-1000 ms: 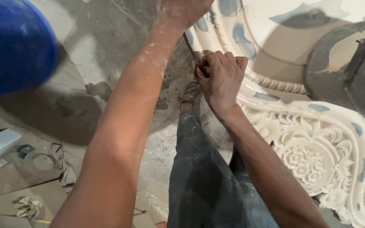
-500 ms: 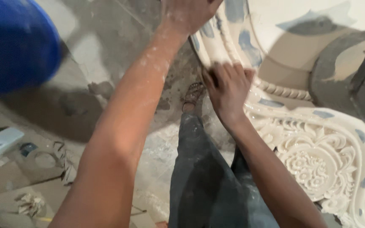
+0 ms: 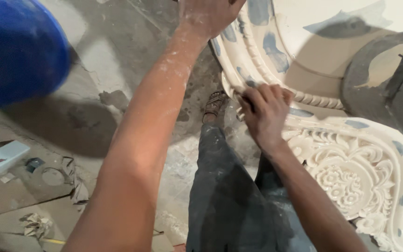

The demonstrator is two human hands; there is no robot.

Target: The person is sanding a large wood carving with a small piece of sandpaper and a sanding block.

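A large cream plaster moulding (image 3: 346,177), carved with flowers and scrolls and dabbed with blue patches, lies on the floor to the right. My left hand (image 3: 206,14) reaches far out and rests on its rope-patterned rim at the top edge of the view; the fingers are cut off. My right hand (image 3: 267,114) is curled against the rim lower down, pinching a small dark piece (image 3: 247,100) against the plaster edge. White dust covers both forearms.
A blue barrel (image 3: 15,51) fills the upper left. A dark plaster-smeared drum (image 3: 388,79) stands on the moulding at the right. My dusty dark trousers (image 3: 229,196) and sandalled foot (image 3: 213,105) are below. Cardboard, crumpled paper (image 3: 36,224) and a white box (image 3: 1,161) lie on the concrete floor.
My right hand has slid a little to the right along the moulding's rim. My left hand stays on the rim at the top.
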